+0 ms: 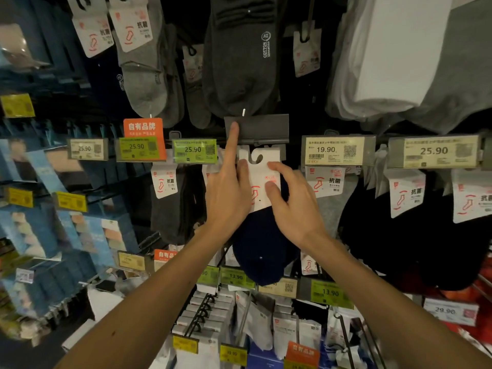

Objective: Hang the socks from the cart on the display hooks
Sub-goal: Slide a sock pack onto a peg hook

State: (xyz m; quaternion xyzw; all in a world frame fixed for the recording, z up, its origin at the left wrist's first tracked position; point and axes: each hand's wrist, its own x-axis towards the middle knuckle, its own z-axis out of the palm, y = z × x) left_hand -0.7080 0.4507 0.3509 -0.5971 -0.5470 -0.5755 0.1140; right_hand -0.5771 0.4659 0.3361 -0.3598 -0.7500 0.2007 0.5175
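- Head view: we see a navy sock pack [262, 243] with a white card header [262, 169]. The header bears a red sock outline and a hook-shaped slot at its top. It is held just under a blank grey label holder [263, 127].
- Our right hand [295, 206] pinches the header's right side, thumb on its face, fingers curled round the edge.
- Our left hand [226, 193] points its index finger straight up onto the holder's left end. Its thumb lies against the header's left edge, and we cannot tell whether it grips.
- Grey socks [170, 209] hang close on the left and black socks [386, 235] on the right, so the gap is narrow.
- Price tags line the dim rails, with a 19.90 tag [332, 150] just right of the holder.
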